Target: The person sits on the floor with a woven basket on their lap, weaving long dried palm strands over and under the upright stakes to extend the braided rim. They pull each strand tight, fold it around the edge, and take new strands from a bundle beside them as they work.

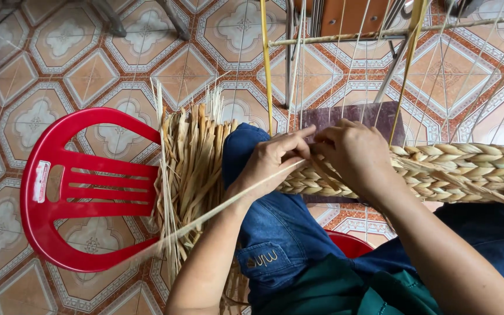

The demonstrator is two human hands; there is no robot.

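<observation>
- A red plastic stool (pixel 59 192) is sitting on the patterned tile floor (pixel 88 70) at the far left of my view.
- A bundle of dried straw strips (pixel 191 169) is lying across the stool's right edge and against my denim-covered knee (pixel 275 233).
- One long pale strand (pixel 228 204) is running slantwise from that bundle up into my left hand.
- My left hand (pixel 272 160) is closing its grip on the strand, thumb and forefinger pinching it right where it is meeting the end of the braided mat (pixel 438 169).
- My right hand (pixel 354 154) is pressing down over the mat's left end, just beside the left hand, fingers curling onto the weave; I cannot tell whether this grip is clasping a strip or only holding the braid flat.
- The braided mat is stretching from both hands to the right edge of the view, across my lap.
- Thin upright strings (pixel 406 64) are rising from the mat toward a bamboo bar (pixel 392 34) above.
</observation>
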